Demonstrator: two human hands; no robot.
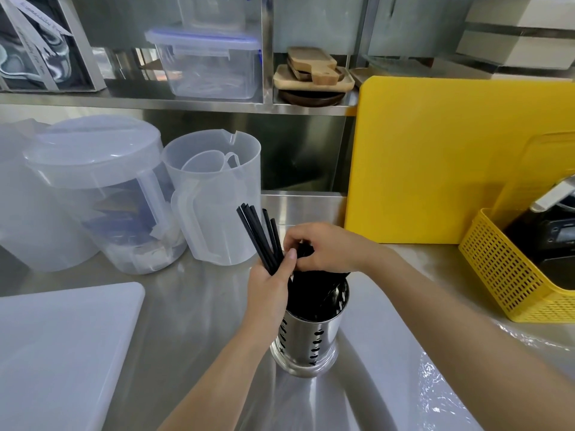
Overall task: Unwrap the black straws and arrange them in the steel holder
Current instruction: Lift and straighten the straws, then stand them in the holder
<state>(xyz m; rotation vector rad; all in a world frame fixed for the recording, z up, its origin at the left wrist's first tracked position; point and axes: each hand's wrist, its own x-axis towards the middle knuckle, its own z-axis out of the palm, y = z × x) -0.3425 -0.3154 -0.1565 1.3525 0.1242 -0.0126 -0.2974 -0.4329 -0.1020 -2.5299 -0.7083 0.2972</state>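
Observation:
A perforated steel holder stands on the steel counter in the middle, with black straws inside it. My left hand grips a bunch of several black straws that fan up and to the left, just left of the holder's rim. My right hand hovers over the holder's mouth, its fingers curled around the tops of the dark straws there. Clear plastic wrap lies crumpled on the counter at the lower right.
A white cutting board lies at the lower left. Clear plastic jugs and a lidded container stand behind. A yellow cutting board leans at the back right, beside a yellow mesh basket. Shelves above hold tubs and wooden boards.

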